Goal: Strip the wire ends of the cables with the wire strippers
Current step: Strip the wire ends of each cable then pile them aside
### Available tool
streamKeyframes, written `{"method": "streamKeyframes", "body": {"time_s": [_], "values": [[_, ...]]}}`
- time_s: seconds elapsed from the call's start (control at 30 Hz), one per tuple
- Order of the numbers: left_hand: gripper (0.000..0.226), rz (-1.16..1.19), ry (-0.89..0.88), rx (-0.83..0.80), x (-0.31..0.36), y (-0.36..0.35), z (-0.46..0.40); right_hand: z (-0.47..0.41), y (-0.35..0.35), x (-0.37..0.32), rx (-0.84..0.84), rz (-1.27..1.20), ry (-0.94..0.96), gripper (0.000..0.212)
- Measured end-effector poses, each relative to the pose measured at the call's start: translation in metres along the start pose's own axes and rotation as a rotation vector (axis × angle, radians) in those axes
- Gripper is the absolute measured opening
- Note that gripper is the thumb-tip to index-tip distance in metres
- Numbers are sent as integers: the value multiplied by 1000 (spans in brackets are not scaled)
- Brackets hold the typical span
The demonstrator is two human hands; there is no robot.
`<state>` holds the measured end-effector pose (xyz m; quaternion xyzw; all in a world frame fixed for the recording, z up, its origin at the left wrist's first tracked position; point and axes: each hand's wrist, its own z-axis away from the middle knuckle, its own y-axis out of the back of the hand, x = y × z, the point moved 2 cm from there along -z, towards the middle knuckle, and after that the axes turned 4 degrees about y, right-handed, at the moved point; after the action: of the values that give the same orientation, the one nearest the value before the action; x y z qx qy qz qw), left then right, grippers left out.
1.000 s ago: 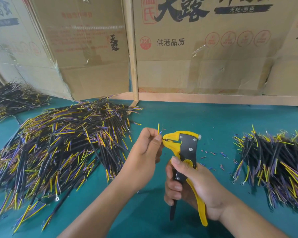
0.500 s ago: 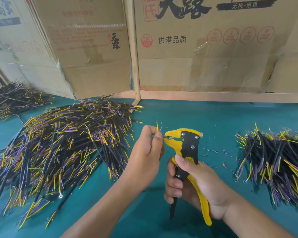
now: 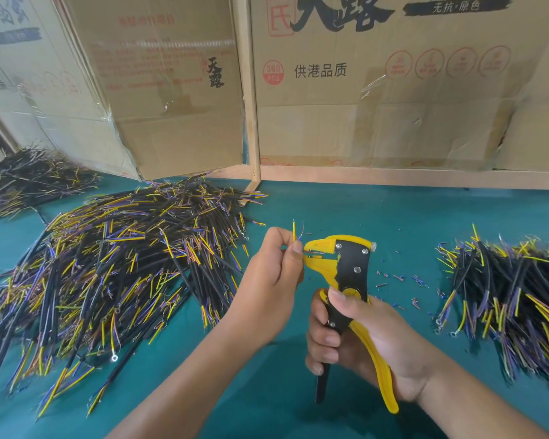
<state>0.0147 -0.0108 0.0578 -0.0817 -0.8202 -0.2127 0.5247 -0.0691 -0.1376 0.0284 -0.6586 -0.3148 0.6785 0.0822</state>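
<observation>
My right hand [image 3: 358,340] grips the handles of the yellow and black wire strippers [image 3: 349,267], jaws pointing left above the green table. My left hand [image 3: 267,280] pinches a cable [image 3: 294,230] right at the jaws; a yellow wire end and a thin bare strand stick up above my fingers, and another wire end lies between the jaws. The rest of the cable is hidden behind my hand.
A big heap of black cables with yellow and purple ends [image 3: 108,264] lies left, a smaller heap [image 3: 507,299] right, another [image 3: 29,179] far left. Bits of stripped insulation [image 3: 400,280] dot the green table [image 3: 346,213]. Cardboard boxes [image 3: 377,90] stand behind.
The strippers' jaws have opened wider around the wire end. Both hands have stayed almost in the same place.
</observation>
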Motion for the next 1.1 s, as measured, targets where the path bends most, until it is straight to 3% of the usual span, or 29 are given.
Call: {"method": "streamKeyframes", "body": {"time_s": [0.37, 0.83, 1.1], "values": [[25, 5, -10, -82, -4, 2, -1, 1, 2, -3, 66, 73, -20, 40], [26, 41, -40, -63, -2, 5, -1, 0, -6, -1, 174, 90, -6, 55], [25, -133, -41, -22, 1, 12, -4, 0, -8, -1, 314, 108, -9, 61]]}}
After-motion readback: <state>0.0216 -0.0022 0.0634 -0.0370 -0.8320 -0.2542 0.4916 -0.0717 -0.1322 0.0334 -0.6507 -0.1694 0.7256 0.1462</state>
